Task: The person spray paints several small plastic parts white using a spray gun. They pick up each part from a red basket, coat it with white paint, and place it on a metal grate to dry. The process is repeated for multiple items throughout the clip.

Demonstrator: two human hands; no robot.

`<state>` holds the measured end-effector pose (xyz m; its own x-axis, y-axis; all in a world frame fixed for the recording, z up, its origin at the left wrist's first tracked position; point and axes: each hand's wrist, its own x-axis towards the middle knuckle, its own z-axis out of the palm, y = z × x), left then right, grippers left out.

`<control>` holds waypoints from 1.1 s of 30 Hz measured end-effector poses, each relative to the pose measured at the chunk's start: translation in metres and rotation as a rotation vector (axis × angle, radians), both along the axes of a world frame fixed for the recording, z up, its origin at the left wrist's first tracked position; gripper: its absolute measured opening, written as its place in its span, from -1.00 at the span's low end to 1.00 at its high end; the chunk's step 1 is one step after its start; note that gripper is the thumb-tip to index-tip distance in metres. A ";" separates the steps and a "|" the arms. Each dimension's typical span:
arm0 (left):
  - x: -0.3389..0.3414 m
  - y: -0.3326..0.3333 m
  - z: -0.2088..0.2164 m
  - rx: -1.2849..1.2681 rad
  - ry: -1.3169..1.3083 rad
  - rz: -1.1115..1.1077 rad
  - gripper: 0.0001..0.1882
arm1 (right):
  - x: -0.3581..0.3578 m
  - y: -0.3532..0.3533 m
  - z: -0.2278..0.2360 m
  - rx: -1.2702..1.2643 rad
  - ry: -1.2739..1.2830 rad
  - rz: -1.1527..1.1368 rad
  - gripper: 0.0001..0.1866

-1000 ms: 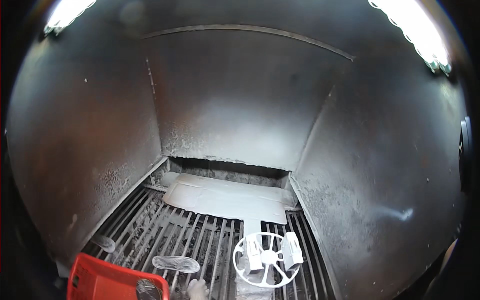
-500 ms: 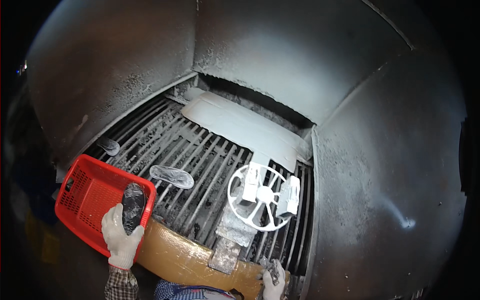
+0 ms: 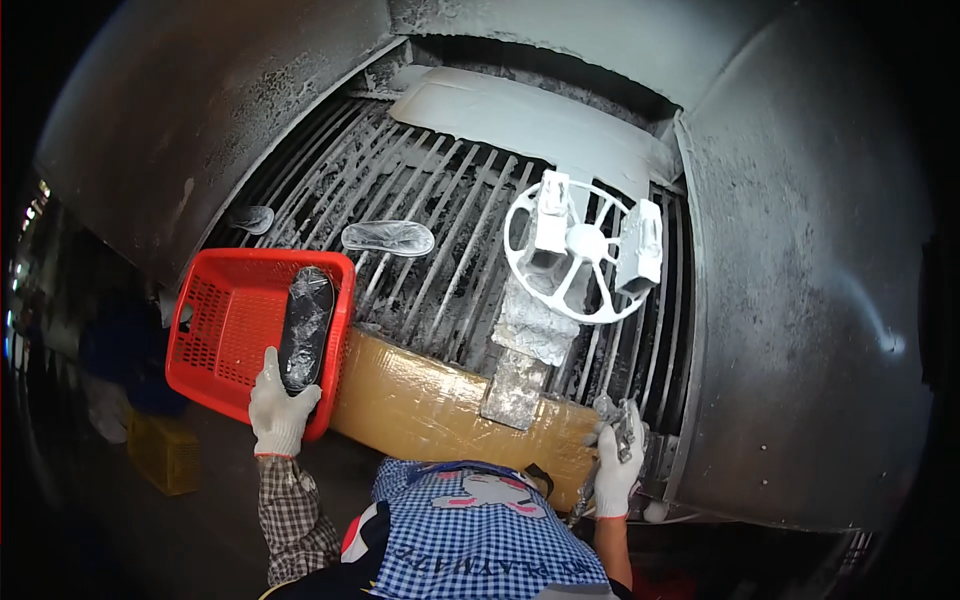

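My left hand (image 3: 280, 408), in a white knit glove, grips the lower end of a black shoe sole (image 3: 307, 330) with a glossy, wrinkled, film-like surface. The sole stands out over the right side of a red plastic basket (image 3: 230, 258). My right hand (image 3: 618, 470), also gloved, is closed round a small grey metal spray gun (image 3: 627, 435) at the right front of the grille, its details partly hidden by the fingers. A whitish, film-covered sole (image 3: 388, 238) lies on the bars beyond the basket, and another sole (image 3: 253, 219) rests farther left.
A white spoked wheel (image 3: 588, 242) carrying two white blocks stands on a crusted support (image 3: 515, 388) over the metal grille (image 3: 440, 240). Tape-covered cardboard (image 3: 420, 400) lines the front edge. Pale sheeting (image 3: 530, 115) lies behind; a metal wall (image 3: 800, 280) rises at right.
The view has tipped downward, so the booth sits higher in the picture and more of my apron and forearms shows. Both hands keep their holds.
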<state>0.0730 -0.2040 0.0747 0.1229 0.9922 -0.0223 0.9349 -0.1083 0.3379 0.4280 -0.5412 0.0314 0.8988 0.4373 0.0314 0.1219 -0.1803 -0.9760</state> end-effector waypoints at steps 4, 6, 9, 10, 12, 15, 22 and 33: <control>0.002 0.000 -0.003 -0.028 0.056 0.047 0.19 | -0.006 -0.001 0.003 0.050 0.117 0.002 -0.36; 0.003 0.001 -0.006 0.035 0.084 0.031 0.15 | -0.007 0.000 0.004 0.062 0.079 -0.024 -0.35; 0.000 0.005 -0.010 0.052 0.024 0.005 0.06 | -0.007 0.000 0.004 0.057 0.026 -0.032 -0.35; -0.002 0.005 -0.014 0.071 -0.025 0.029 -0.02 | -0.007 -0.003 0.005 0.055 0.046 -0.019 -0.36; -0.009 0.010 -0.021 0.111 -0.196 -0.021 -0.03 | -0.005 -0.008 0.002 0.066 0.096 -0.008 -0.32; -0.020 0.021 -0.032 0.063 -0.283 0.115 -0.05 | -0.010 -0.017 -0.004 0.099 0.132 -0.011 -0.31; -0.031 0.037 -0.027 -0.091 -0.810 0.313 -0.08 | -0.005 -0.013 -0.009 0.073 0.099 -0.046 -0.36; -0.054 0.060 -0.004 -0.235 -1.320 0.386 -0.69 | 0.001 -0.027 -0.015 0.096 0.122 -0.079 -0.33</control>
